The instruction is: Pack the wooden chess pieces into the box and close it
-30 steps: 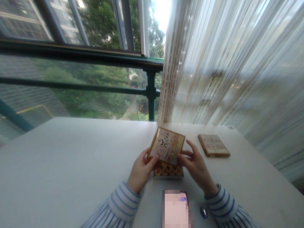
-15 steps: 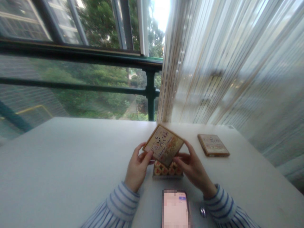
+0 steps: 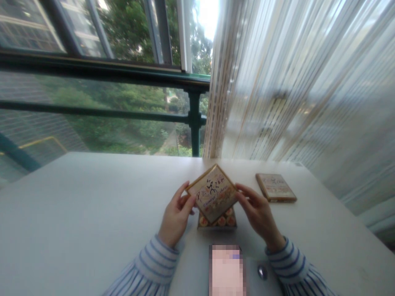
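Note:
Between my two hands a square box lid, printed "Chinese chess" with dark brush characters and gold edges, is held up, tilted with one corner toward me. My left hand pinches its left corner between thumb and fingers. At the right corner, my right hand grips it with thumb and fingertips. Under the lid stands an open box on the table, holding round chess pieces with red characters. The lid covers the rear part of the box.
On the white table, a second flat box or board with similar print lies to the right. A phone with a blurred-out screen lies nearest me, beside a small shiny oval object. Beyond are a green railing and a string curtain.
The lid has turned a little, and its near corner has shifted left. My right hand has moved outward to the lid's right corner; my left hand keeps its pinch.

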A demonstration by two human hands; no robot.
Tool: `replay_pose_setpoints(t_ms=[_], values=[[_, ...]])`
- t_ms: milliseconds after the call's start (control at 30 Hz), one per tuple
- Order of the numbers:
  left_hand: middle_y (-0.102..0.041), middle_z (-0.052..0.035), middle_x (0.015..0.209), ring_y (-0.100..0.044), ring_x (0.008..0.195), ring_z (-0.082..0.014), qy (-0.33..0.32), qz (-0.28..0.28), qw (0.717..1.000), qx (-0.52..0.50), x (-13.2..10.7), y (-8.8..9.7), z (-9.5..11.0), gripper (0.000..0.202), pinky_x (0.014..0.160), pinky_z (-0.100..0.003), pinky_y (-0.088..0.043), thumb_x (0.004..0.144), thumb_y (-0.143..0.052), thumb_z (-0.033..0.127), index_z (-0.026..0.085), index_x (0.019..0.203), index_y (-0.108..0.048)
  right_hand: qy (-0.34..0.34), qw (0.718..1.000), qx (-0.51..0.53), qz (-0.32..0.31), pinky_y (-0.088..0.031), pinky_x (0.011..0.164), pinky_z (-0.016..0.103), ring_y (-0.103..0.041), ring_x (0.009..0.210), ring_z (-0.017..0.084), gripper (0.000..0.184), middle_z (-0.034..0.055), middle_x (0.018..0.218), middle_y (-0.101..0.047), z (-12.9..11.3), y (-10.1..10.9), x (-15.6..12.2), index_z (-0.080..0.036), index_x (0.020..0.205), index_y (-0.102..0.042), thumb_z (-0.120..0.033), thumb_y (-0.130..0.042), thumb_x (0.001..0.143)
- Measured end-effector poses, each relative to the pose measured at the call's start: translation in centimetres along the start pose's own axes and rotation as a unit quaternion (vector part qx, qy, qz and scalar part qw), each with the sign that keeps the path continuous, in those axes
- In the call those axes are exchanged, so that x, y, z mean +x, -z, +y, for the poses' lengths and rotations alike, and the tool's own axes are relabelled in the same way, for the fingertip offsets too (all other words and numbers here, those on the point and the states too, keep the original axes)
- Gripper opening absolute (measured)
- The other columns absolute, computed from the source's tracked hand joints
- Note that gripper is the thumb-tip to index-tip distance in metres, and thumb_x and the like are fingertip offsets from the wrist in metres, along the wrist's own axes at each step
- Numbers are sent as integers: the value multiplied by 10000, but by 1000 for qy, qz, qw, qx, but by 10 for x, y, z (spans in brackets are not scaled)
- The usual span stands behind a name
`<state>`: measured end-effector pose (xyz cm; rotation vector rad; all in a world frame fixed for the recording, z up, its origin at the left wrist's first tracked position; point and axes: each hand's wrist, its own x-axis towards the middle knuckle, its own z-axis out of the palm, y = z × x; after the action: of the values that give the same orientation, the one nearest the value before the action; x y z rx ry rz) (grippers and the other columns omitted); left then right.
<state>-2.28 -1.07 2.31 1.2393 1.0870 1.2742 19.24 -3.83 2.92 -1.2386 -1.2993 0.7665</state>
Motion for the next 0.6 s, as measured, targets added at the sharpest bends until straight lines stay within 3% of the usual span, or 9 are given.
replay_pose_setpoints(t_ms=[133, 267, 500, 600], values=[[-647, -22, 759, -556, 619, -126, -2, 24, 1000, -2, 0, 0, 0, 637, 502, -220, -438, 711, -600, 370, 182, 1273, -366, -1, 1000, -5, 6, -509, 684, 363, -604, 777, 196, 310, 44, 938, -662, 1, -1, 0, -237, 1004, -628, -354, -605, 718], [-648, -65, 927, -581, 702, -142, -13, 36, 999, -19, 2, 0, -2, 652, 531, -231, -464, 712, -605, 359, 202, 1283, -332, 3, 1000, -11, 2, -512, 701, 347, -607, 829, 205, 315, 54, 961, -659, 1, -3, 0, -220, 1008, -621, -363, -591, 730], [-546, -129, 1174, -567, 983, -231, -16, 43, 996, -73, 4, -1, -4, 625, 757, -360, -508, 649, -667, 325, 183, 1198, -405, -22, 1000, 2, 14, -511, 577, 301, -607, 709, 177, 355, 73, 930, -661, 2, -6, 0, -188, 1015, -604, -384, -596, 720], [-543, -123, 1179, -533, 1049, -238, -20, 10, 997, -72, 1, -2, -3, 604, 867, -379, -465, 642, -673, 305, 160, 1182, -443, -39, 998, 32, 23, -494, 488, 274, -600, 639, 161, 391, 81, 914, -664, 3, -5, 0, -177, 1027, -589, -402, -603, 707]])
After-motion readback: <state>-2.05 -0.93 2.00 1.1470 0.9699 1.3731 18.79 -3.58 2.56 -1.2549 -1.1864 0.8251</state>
